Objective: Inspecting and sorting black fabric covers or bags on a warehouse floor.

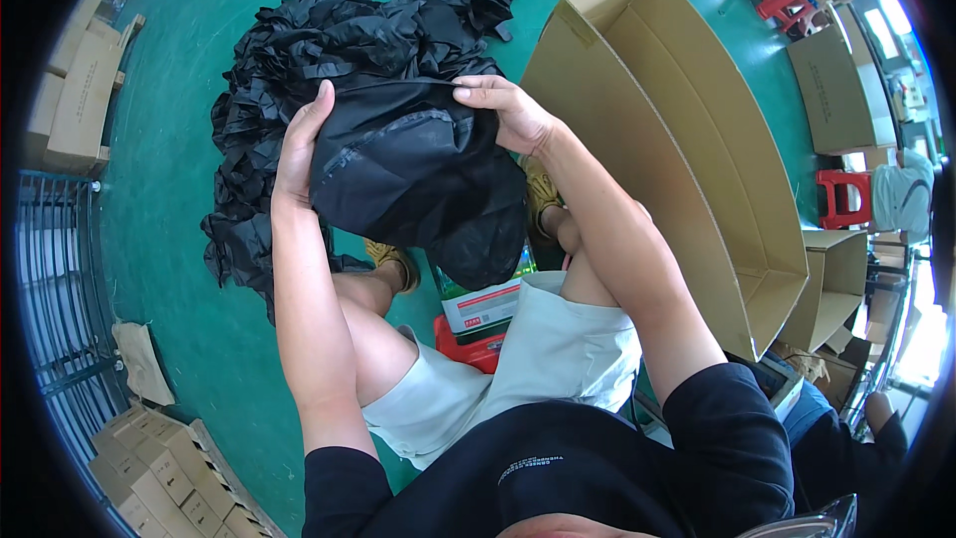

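Both my hands hold a piece of thin black fabric (398,164) spread between them above my lap. My left hand (299,144) grips its left edge, thumb up along the side. My right hand (510,112) pinches the upper right edge between thumb and fingers. A shinier strip runs across the fabric, and its lower end hangs in a loose fold between my knees. Just beyond lies a large heap of crumpled black fabric (269,50) on the green floor.
A long open cardboard box (637,139) stands to my right. Between my legs are a white and green box (483,311) and a red plastic stool (468,344). Stacked cartons (164,473) and a metal rack (65,269) line the left. At far right are red stools (844,199).
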### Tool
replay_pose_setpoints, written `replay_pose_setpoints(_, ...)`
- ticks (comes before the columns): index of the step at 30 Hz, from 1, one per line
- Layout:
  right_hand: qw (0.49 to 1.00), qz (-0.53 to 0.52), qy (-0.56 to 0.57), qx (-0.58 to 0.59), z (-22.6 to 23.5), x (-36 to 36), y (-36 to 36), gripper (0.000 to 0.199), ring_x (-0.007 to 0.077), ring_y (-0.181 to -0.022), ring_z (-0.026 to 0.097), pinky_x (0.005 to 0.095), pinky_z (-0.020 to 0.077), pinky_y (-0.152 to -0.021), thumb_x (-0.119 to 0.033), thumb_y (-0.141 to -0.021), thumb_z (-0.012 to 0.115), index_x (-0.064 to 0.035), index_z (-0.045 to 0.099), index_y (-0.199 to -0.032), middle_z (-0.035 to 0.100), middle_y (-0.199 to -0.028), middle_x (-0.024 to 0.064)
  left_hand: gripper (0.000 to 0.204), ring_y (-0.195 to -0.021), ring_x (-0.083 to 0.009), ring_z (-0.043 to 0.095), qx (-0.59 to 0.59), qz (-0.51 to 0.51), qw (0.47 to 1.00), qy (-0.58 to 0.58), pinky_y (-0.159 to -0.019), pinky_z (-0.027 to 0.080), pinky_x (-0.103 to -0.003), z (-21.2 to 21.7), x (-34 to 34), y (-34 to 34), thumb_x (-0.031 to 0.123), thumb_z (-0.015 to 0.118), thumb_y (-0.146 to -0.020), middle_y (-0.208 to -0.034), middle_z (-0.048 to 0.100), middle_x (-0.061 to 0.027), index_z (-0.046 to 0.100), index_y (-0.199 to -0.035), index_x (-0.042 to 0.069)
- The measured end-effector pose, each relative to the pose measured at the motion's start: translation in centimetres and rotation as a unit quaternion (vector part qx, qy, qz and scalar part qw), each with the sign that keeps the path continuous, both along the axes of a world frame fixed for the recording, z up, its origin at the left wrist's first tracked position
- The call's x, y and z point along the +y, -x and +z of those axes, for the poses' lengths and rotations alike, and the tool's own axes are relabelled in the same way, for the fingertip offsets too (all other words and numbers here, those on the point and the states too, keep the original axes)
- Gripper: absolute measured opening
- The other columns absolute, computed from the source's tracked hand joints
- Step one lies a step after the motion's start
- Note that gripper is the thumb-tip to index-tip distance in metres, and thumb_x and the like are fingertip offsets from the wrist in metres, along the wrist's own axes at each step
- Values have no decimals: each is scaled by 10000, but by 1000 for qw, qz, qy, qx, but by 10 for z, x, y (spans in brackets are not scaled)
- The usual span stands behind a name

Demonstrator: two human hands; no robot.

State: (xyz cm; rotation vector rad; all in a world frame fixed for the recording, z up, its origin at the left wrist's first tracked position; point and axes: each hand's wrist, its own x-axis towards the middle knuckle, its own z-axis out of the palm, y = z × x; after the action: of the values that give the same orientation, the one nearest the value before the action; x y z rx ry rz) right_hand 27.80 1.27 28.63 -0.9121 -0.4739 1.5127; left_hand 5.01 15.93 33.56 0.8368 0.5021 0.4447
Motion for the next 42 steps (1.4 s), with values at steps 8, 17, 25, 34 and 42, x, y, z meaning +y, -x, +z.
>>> replay_pose_setpoints(8,996,83,-16,-6,-4,-1,1,270,149,-920,682,304,530,-886,-170,-899,698,36,673,-1072,718,-1011,88,431,-700,-124,666,10,-37,998,-54,-671,537,-247,-8,6,1,384,583,-986,-868,714,-95,682,-910,-29)
replay_pose_setpoints(17,986,67,-100,118,-7,-7,-14,240,187,-869,704,357,564,-847,-217,-930,665,10,686,-1007,726,-975,113,208,-670,-84,651,7,-80,994,-77,-637,526,-228,-16,16,10,220,687,-922,-842,712,-56,676,-897,14)
replay_pose_setpoints(25,983,-16,-113,145,2,-5,-19,301,219,-934,707,376,582,-854,-240,-994,560,8,619,-1155,702,-1079,133,151,-795,-56,639,129,-30,968,-213,-763,486,-192,-24,14,-3,62,687,-878,-916,699,-20,655,-1017,10)
replay_pose_setpoints(34,992,-57,-77,82,2,1,-14,134,137,-830,681,305,559,-801,-154,-956,616,-35,658,-1002,710,-964,51,197,-823,-120,675,60,99,987,-111,-741,531,-254,-28,31,5,203,685,-930,-942,720,-54,703,-1017,26)
replay_pose_setpoints(42,993,-36,-77,80,4,2,-17,197,162,-829,690,318,568,-809,-180,-981,584,-6,658,-1035,716,-965,76,316,-927,-174,693,-76,26,995,-60,-821,556,-287,-23,29,15,250,574,-998,-1071,705,-114,642,-1143,-23)
